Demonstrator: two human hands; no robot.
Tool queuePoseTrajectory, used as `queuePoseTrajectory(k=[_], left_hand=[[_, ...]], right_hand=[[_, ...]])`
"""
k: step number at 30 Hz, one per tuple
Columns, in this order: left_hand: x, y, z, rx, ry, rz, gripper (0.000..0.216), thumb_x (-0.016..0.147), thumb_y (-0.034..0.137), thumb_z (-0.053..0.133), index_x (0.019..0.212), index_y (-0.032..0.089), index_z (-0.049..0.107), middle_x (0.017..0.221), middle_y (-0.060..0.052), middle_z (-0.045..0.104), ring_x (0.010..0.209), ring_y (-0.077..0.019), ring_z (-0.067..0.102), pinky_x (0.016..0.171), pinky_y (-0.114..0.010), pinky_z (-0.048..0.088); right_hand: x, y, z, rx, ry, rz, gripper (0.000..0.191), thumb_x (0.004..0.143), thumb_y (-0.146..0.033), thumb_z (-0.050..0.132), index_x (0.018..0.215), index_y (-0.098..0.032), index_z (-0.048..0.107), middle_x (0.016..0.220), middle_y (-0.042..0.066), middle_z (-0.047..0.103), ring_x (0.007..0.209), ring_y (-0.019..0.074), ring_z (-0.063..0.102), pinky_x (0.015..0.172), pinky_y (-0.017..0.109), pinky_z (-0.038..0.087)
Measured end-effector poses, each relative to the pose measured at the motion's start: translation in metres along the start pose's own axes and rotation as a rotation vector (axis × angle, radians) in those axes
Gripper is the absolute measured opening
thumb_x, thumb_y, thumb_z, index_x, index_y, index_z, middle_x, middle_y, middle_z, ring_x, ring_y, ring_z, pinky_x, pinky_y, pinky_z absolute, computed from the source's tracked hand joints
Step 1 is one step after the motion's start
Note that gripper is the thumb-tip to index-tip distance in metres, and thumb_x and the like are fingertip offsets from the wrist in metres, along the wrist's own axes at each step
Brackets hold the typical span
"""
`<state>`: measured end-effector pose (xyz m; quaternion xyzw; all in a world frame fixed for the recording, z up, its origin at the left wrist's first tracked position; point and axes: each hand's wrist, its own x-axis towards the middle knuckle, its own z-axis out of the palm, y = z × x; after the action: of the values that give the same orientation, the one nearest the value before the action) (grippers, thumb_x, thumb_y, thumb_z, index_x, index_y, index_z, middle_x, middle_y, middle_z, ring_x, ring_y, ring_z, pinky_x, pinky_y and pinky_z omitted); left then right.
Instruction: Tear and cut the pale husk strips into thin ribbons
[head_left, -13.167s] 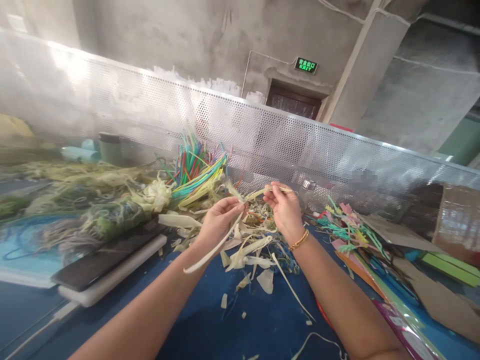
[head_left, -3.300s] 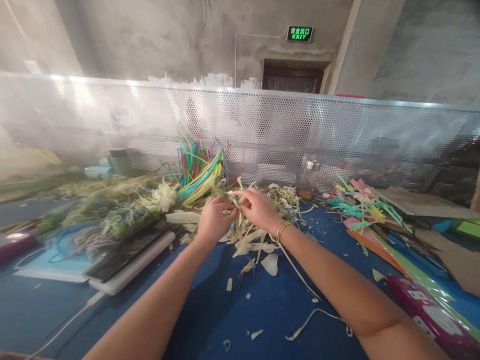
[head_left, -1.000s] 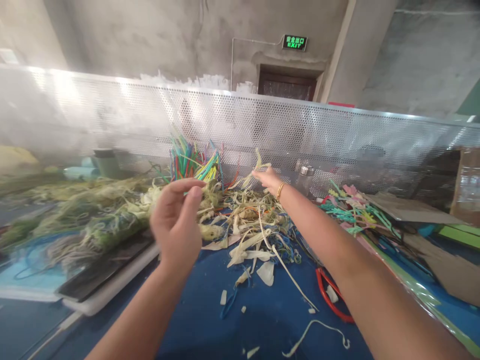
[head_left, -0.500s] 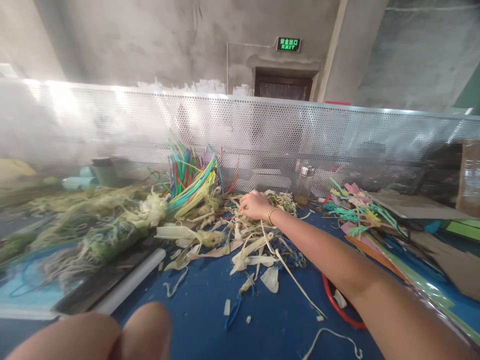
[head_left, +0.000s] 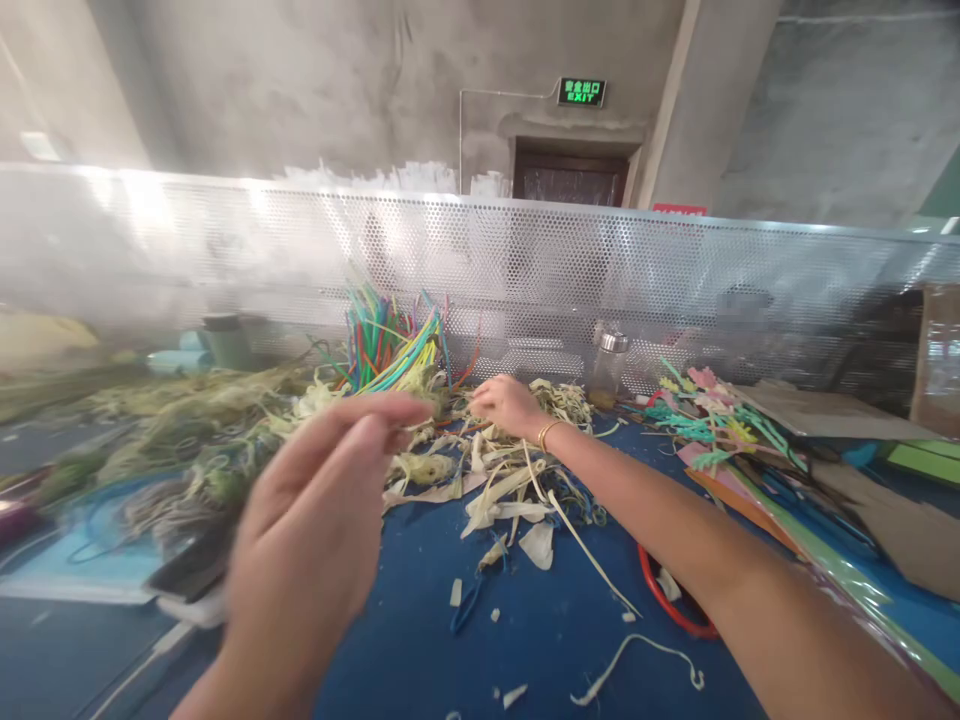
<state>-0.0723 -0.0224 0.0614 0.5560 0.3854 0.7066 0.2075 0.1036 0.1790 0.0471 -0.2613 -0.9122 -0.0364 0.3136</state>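
My right hand [head_left: 511, 405] rests at the back of a heap of pale, dry, husk-like strips [head_left: 495, 500], its fingers curled together. What they pinch is too small to make out. Closer to the camera, my left hand [head_left: 319, 520] reaches up toward the heap, slightly blurred. Its fingers stretch to the right with the thumb just below them, and no item shows in it. Behind its fingertips stands a bundle of coloured thin tubes or stems [head_left: 390, 345]. A long pale strip [head_left: 592, 550] trails from the heap toward the front.
Yellow-green netting and fibres [head_left: 202, 420] cover the left side. At the back stands a lidded glass jar [head_left: 609, 370] before a perforated metal screen [head_left: 570, 250]. To the right lie coloured artificial sprigs [head_left: 705, 415], cardboard [head_left: 802, 408] and a red ring-like loop [head_left: 675, 620].
My left hand has risen from the bottom left edge and now extends toward the heap. My right hand stays at nearly the same spot on the strips.
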Motion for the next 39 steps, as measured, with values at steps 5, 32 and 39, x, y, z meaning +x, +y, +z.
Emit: queuePoseTrajectory(k=[5,32,39], left_hand=[[0.044,-0.003,0.014,0.443,-0.195,-0.067,0.045,0.078,0.046,0.059,0.113,0.017,0.061,0.111,-0.012,0.065,0.098,-0.0242,0.061,0.081,-0.034,0.048],[0.018,-0.069,0.048,0.796,-0.651,0.052,0.03,0.092,0.032,0.03,0.074,0.02,0.052,0.069,-0.005,0.059,0.066,-0.0178,0.056,0.061,-0.027,0.036],[0.028,-0.079,0.043,0.117,-0.828,-0.316,0.034,0.087,0.043,0.037,0.071,0.018,0.053,0.051,0.004,0.041,0.046,-0.0111,0.041,0.05,-0.023,0.039]], right_hand=[[0.006,-0.017,-0.022,0.427,0.213,0.453,0.043,0.084,-0.053,0.053,0.075,-0.014,0.069,0.056,-0.001,0.051,0.053,0.0101,0.041,0.053,0.024,0.032],[-0.031,-0.027,-0.039,1.572,0.583,0.873,0.031,0.088,-0.035,0.054,0.064,-0.018,0.042,0.05,-0.007,0.043,0.033,0.0029,0.028,0.033,0.016,0.022],[-0.028,-0.028,-0.036,1.485,0.642,0.872,0.031,0.089,-0.038,0.05,0.066,-0.019,0.041,0.054,-0.006,0.044,0.036,0.0037,0.03,0.036,0.017,0.023]])
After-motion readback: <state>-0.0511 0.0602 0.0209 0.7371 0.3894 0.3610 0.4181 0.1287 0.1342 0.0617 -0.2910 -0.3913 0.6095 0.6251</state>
